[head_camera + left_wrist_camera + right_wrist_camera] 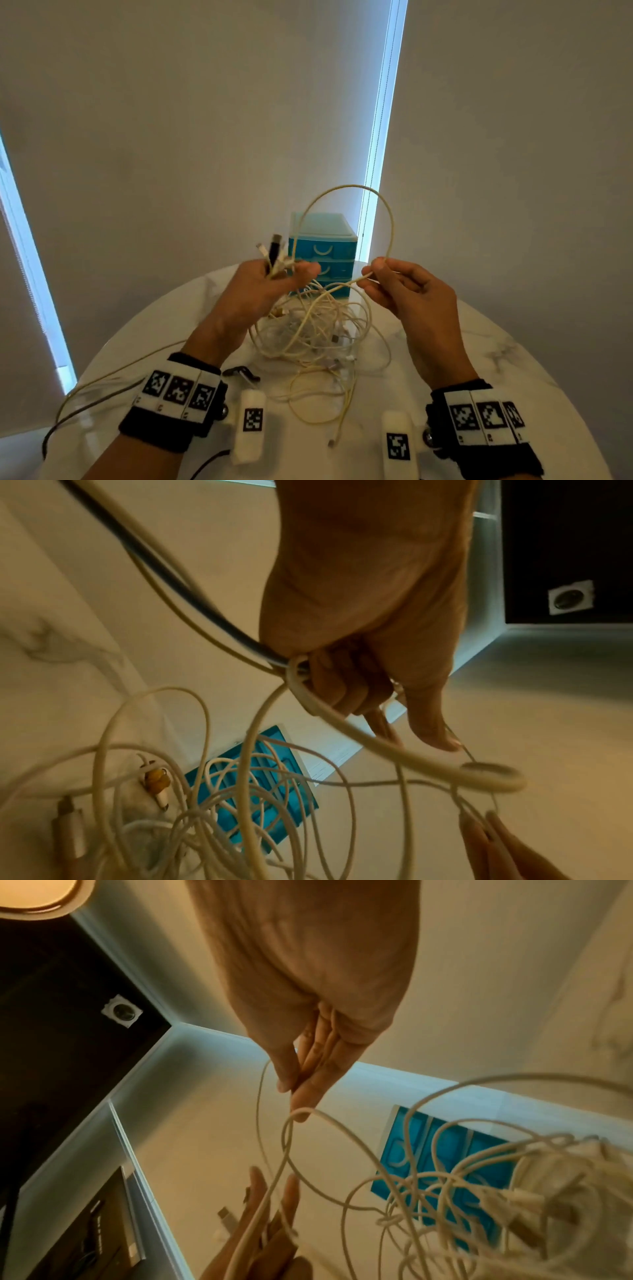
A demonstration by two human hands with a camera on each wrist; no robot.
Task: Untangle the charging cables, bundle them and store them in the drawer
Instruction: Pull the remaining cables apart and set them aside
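Observation:
A tangle of cream charging cables (318, 329) hangs and lies on the round marble table (479, 342). My left hand (274, 284) is raised above it and grips a bunch of cable ends (274, 253), one plug black, the others white. My right hand (394, 284) pinches one cream cable (388, 219) that arches up in a loop between both hands. In the left wrist view my fingers (346, 685) curl round dark and cream cords. The right wrist view shows finger and thumb (301, 1085) pinching the thin cable. A blue drawer unit (320, 253) with all drawers shut stands behind the tangle.
More cable loops (318, 394) trail toward the table's near edge, one plug (331, 442) lying loose. A small black clip (243, 373) lies by my left wrist. A dark cord and a cream cord (102, 387) run off the table's left side. The wall is close behind.

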